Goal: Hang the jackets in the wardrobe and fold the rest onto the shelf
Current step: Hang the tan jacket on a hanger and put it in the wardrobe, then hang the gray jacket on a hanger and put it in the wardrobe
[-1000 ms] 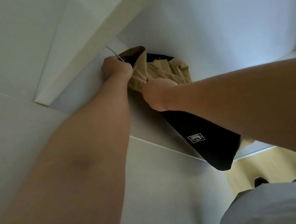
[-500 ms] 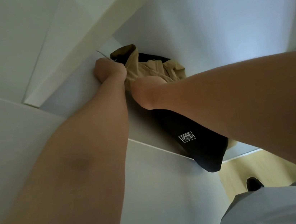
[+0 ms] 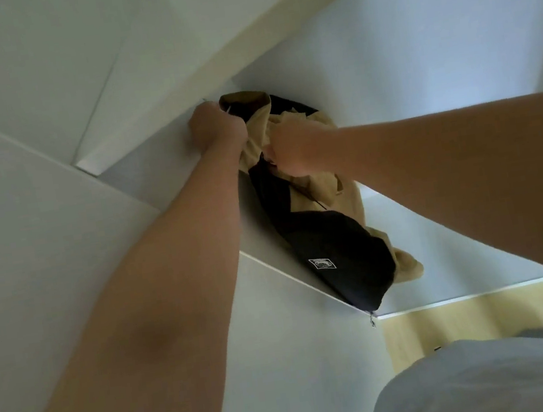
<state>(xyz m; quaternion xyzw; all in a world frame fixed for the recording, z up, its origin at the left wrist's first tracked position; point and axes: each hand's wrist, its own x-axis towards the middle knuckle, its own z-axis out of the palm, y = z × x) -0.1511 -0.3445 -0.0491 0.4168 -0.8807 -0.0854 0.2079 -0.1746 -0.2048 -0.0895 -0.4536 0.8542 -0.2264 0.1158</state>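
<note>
Jacket [image 3: 333,242] has sagged lower against wardrobe panel [image 3: 189,171] above wooden floor [image 3: 451,324].

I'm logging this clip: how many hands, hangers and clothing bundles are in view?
Hands: 2, left hand and right hand.
Hanger: 1, only its wire hook shows.
Clothing bundle: 1, tan and black jacket.
Total: 4.

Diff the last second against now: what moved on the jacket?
The right hand shifted its grip up the tan-and-black jacket toward the collar, so more of the tan front now shows below it. Unchanged: the left hand holds the wire hanger hook beside the collar, and the jacket hangs against the white wardrobe panel.
</note>
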